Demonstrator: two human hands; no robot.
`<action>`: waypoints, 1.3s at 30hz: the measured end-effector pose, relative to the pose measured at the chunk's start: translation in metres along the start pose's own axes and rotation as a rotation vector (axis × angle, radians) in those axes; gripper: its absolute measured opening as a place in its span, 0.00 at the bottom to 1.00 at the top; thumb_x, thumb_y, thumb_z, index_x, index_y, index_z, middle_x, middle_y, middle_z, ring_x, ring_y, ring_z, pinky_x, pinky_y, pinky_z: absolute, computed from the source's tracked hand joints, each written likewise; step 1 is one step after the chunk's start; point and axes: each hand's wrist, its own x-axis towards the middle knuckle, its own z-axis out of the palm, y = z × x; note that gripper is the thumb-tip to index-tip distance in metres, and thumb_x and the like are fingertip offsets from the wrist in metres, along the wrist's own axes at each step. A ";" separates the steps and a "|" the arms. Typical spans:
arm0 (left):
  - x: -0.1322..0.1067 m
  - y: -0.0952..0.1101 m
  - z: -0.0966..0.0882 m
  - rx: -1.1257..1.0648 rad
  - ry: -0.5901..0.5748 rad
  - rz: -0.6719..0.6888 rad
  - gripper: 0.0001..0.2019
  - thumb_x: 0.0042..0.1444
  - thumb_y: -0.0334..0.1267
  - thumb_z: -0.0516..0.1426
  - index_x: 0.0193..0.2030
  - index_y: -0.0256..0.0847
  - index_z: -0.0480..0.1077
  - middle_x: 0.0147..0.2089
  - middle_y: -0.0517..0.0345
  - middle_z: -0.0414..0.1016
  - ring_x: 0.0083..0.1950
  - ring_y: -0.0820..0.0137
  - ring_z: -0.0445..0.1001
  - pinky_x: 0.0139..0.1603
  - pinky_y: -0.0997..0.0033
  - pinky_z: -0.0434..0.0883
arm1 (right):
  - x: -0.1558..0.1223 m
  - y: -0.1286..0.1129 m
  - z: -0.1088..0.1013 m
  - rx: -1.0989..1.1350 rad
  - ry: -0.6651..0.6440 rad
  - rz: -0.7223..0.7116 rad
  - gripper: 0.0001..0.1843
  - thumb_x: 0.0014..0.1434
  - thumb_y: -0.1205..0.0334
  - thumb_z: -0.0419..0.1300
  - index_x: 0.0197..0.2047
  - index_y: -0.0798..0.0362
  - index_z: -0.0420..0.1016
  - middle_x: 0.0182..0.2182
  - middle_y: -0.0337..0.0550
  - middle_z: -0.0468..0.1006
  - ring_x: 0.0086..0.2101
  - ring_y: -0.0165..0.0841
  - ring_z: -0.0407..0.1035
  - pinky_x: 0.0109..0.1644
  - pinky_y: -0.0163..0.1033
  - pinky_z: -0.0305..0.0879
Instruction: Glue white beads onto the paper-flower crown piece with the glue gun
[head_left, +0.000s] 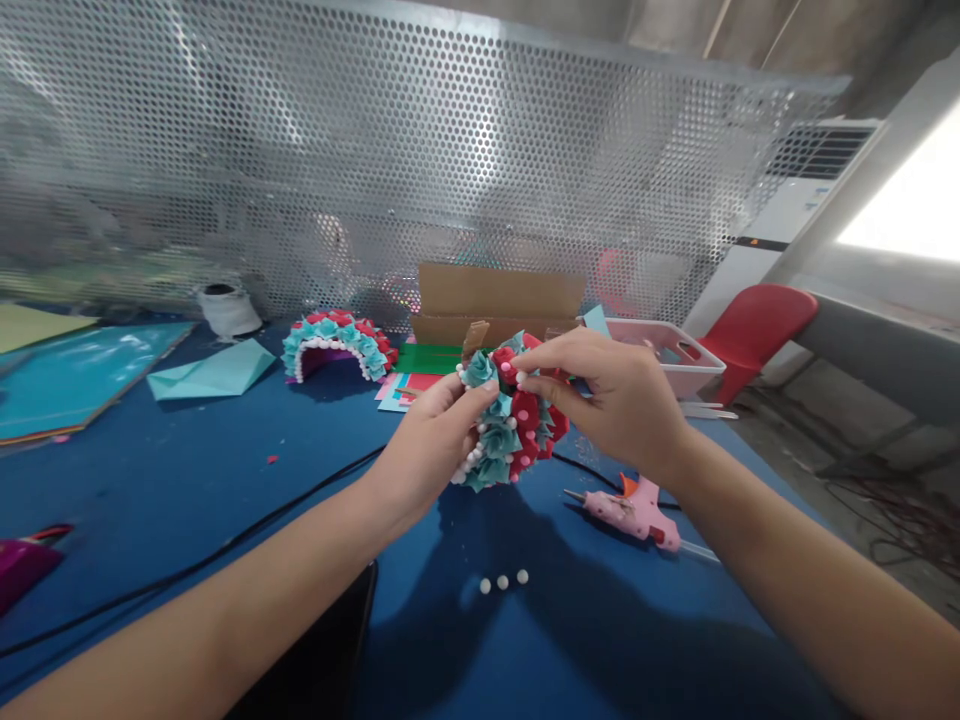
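Note:
Above the blue table (225,470), both hands hold a teal and red paper-flower headband (510,430) edged with white beads. My left hand (431,440) grips its left side, fingers closed round it. My right hand (611,395) pinches a small white bead against the top of the red flowers. Three loose white beads (502,581) lie on the cloth just below. A pink glue gun (634,510) lies on the table under my right wrist.
A second flower headband (337,342) stands at the back centre beside folded teal paper (214,370). Cardboard box (499,300), coloured paper sheets and a white basket (667,352) sit behind. A black cable (225,545) crosses the table. Perforated metal screen (375,150) closes the far side.

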 end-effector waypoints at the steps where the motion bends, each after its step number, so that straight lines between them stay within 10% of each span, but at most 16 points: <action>1: 0.000 -0.001 -0.001 0.007 -0.011 0.001 0.09 0.55 0.44 0.60 0.35 0.42 0.67 0.23 0.66 0.61 0.22 0.78 0.61 0.27 0.74 0.62 | 0.000 0.000 0.000 -0.018 -0.011 0.008 0.07 0.58 0.67 0.62 0.40 0.51 0.79 0.33 0.38 0.82 0.34 0.29 0.74 0.38 0.34 0.68; 7: 0.000 0.000 0.000 -0.009 -0.045 -0.002 0.10 0.54 0.44 0.60 0.34 0.41 0.66 0.19 0.69 0.54 0.17 0.80 0.50 0.21 0.74 0.51 | 0.002 -0.001 0.001 0.015 -0.050 -0.061 0.05 0.59 0.68 0.61 0.35 0.53 0.79 0.33 0.40 0.81 0.36 0.30 0.73 0.41 0.35 0.69; 39: -0.005 0.004 0.009 -0.053 0.001 0.006 0.05 0.57 0.37 0.57 0.39 0.38 0.68 0.29 0.62 0.65 0.27 0.78 0.63 0.25 0.80 0.61 | -0.008 -0.015 0.004 -0.048 -0.019 -0.016 0.15 0.57 0.73 0.55 0.38 0.54 0.83 0.33 0.47 0.73 0.35 0.35 0.63 0.41 0.46 0.62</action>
